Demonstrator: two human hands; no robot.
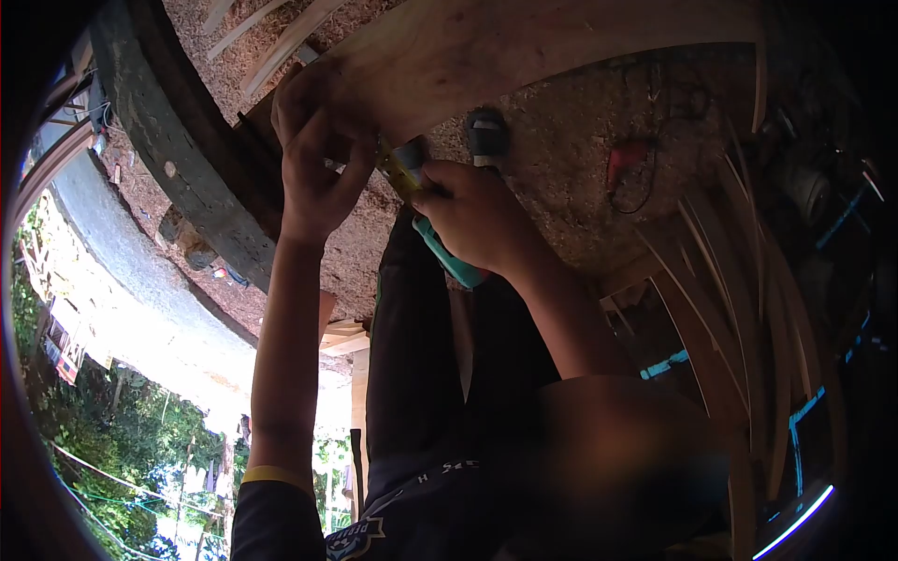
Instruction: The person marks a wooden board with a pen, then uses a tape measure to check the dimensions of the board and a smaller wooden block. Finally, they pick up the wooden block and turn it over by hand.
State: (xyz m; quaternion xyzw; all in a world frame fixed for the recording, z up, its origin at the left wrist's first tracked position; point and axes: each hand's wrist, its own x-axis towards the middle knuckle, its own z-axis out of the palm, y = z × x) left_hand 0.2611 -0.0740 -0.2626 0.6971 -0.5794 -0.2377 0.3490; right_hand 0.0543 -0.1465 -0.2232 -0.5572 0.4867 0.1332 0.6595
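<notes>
My right hand (472, 213) is closed around a tape measure with a teal case (447, 252). Its short yellow blade (398, 170) sticks out toward my left hand and the edge of a large wooden board (449, 65). At that board's near left end, my left hand (318, 173) has its fingers curled, with thumb and forefinger close to the tip of the blade. Shadow hides what those fingers pinch. The board is wide and smooth, with a curved lower edge.
A thick grey curved beam (178, 159) runs down the left side. Thin wood strips (290, 47) lie at the top left, and long curved planks (739, 299) stack at the right. A red tool (627, 161) with a cord lies on the shavings-covered ground. My sandalled foot (486, 136) shows below the board.
</notes>
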